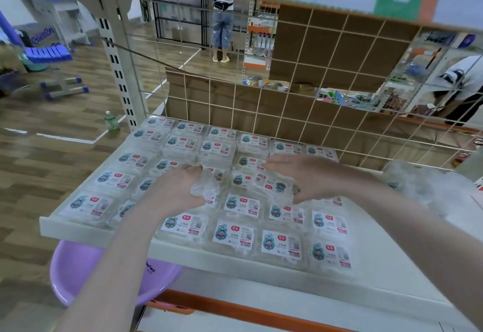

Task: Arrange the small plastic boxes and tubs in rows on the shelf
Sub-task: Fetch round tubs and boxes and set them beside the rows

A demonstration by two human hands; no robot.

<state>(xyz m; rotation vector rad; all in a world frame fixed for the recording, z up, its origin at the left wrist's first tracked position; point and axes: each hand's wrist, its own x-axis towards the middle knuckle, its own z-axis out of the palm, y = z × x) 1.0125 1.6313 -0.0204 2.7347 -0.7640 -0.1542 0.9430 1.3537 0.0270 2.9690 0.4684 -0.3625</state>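
Note:
Several clear plastic boxes with white and teal labels (234,233) lie in rows on the white shelf (78,230). Near the middle of the shelf my left hand (180,188) grips one clear box (205,186) by its side. Just to the right, my right hand (305,175) lies across a tilted box (271,184), with the thumb under its near edge. That box sits askew over its neighbours. The back rows hold boxes stacked two high.
A wire grid backed with brown cardboard (308,112) closes the shelf's rear. A heap of clear wrapping (428,188) lies at the shelf's right end. A purple basin (86,271) sits below the shelf front. A green bottle (111,122) stands on the floor. Two people stand beyond.

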